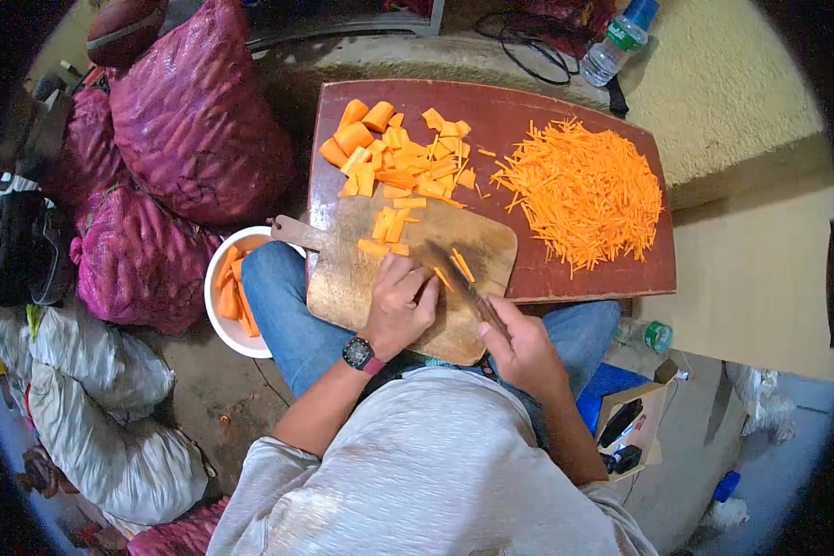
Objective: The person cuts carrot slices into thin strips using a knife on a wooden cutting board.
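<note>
My right hand (528, 350) is closed round the handle of a kitchen knife (480, 301), whose blade is smeared by motion over the wooden cutting board (338, 287). Left of the blade, my left hand (402, 298) presses curled fingers on a carrot piece, mostly hidden beneath them. Thin carrot strips (462, 266) lie beside the blade. Small carrot slabs (391, 225) rest on the board beyond my left hand. Behind them is a heap of cut carrot chunks and slices (398, 153). A large mound of carrot shreds (586, 195) covers the right of the red-brown tabletop (602, 285).
A white bucket (211, 310) of peeled carrots stands by my left knee. Filled purple mesh sacks (199, 111) and white sacks (102, 417) line the left side. A water bottle (612, 51) stands behind the tabletop. An opened cardboard box (656, 422) sits at right.
</note>
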